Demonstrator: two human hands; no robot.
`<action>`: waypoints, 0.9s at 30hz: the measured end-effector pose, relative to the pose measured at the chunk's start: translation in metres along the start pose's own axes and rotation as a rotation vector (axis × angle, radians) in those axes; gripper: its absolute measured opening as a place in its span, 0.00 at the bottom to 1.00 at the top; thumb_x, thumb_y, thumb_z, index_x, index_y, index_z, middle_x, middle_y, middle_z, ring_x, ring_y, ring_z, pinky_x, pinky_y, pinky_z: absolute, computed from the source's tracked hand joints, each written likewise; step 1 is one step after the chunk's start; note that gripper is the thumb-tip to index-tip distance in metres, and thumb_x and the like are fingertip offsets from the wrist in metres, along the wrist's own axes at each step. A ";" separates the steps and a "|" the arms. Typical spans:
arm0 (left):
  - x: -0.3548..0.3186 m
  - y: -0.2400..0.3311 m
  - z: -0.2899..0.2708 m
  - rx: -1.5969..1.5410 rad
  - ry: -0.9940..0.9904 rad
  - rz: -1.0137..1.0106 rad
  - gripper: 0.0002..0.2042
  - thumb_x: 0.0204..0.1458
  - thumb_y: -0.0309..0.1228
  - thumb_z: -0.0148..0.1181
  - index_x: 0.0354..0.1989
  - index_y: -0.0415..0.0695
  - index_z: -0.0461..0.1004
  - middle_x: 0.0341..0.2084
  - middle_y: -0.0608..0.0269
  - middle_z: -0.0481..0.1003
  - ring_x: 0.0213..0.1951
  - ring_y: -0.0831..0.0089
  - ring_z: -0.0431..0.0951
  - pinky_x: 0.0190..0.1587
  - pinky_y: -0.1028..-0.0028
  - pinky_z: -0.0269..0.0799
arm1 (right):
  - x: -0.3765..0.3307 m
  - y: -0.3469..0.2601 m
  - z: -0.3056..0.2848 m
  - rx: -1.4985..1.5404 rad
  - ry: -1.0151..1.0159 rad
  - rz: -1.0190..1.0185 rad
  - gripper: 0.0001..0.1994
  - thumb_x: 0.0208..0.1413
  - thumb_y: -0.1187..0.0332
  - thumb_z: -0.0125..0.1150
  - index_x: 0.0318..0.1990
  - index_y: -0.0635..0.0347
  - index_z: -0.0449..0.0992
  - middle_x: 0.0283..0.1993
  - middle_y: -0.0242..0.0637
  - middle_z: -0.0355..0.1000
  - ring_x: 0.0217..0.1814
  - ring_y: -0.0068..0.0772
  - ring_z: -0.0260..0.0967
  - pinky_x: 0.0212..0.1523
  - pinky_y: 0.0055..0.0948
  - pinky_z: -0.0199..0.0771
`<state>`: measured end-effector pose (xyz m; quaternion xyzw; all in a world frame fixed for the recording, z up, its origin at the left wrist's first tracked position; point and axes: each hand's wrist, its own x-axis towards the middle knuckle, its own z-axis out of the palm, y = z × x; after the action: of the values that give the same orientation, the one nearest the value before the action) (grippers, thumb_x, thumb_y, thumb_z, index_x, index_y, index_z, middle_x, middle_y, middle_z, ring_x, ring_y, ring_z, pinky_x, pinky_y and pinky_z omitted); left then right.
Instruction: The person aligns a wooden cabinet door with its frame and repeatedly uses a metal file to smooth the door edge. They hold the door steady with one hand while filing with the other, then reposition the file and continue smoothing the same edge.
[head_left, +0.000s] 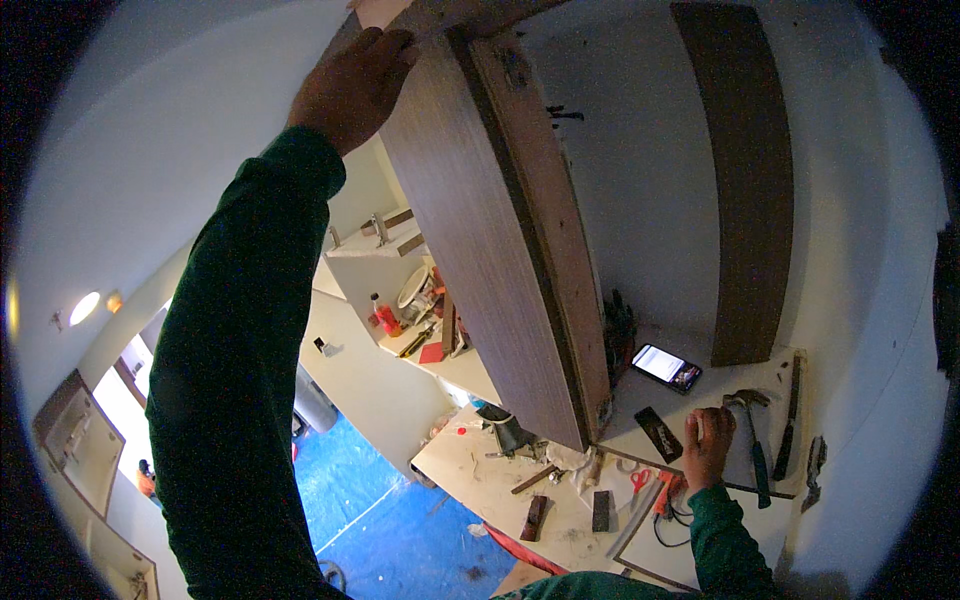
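Observation:
A long wood-grain panel [470,220] with a dark edge and a raw, pale side stands tilted in front of me. My left hand [352,88] is raised high, fingers bent around its upper left edge. Low on the right, my right hand [708,445] is closed above the white counter [735,490]; whatever its fingers hold, if anything, is hidden. Beside it lie a dark rectangular piece [658,434] and a claw hammer [757,450] with a dark handle. A phone [667,367] with a lit screen rests behind that hand.
A dark long-handled tool [790,420] lies right of the hammer. Red scissors [640,481], an orange corded tool [668,492] and small dark blocks [535,518] are near the front. A brown board [740,190] stands upright at the wall. Blue sheeting [370,480] covers the floor.

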<state>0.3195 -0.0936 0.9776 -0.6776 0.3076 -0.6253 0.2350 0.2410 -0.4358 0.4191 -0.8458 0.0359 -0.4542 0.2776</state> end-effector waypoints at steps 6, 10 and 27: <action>-0.031 0.070 -0.033 -0.780 -0.276 -0.439 0.17 0.68 0.40 0.45 0.51 0.39 0.71 0.29 0.58 0.74 0.25 0.69 0.79 0.32 0.66 0.80 | -0.003 0.009 0.000 0.024 0.045 0.062 0.10 0.62 0.63 0.57 0.44 0.60 0.73 0.46 0.48 0.70 0.55 0.54 0.62 0.62 0.53 0.56; -0.058 0.118 -0.069 -1.507 -0.217 -0.721 0.16 0.67 0.40 0.46 0.51 0.40 0.71 0.23 0.68 0.69 0.16 0.80 0.71 0.19 0.78 0.72 | -0.004 0.010 0.004 0.049 0.072 0.078 0.11 0.62 0.63 0.57 0.44 0.61 0.73 0.47 0.48 0.70 0.55 0.52 0.62 0.62 0.51 0.56; -0.098 0.212 -0.054 -1.738 0.092 -0.795 0.09 0.67 0.32 0.43 0.48 0.42 0.65 0.23 0.62 0.71 0.20 0.73 0.73 0.22 0.71 0.71 | 0.074 -0.176 -0.063 1.074 -0.445 0.042 0.33 0.59 0.55 0.62 0.68 0.59 0.57 0.65 0.49 0.62 0.65 0.41 0.63 0.64 0.40 0.64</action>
<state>0.2371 -0.1688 0.7660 -0.6446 0.4208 -0.2384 -0.5921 0.2011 -0.3377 0.5903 -0.6606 -0.2419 -0.2142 0.6776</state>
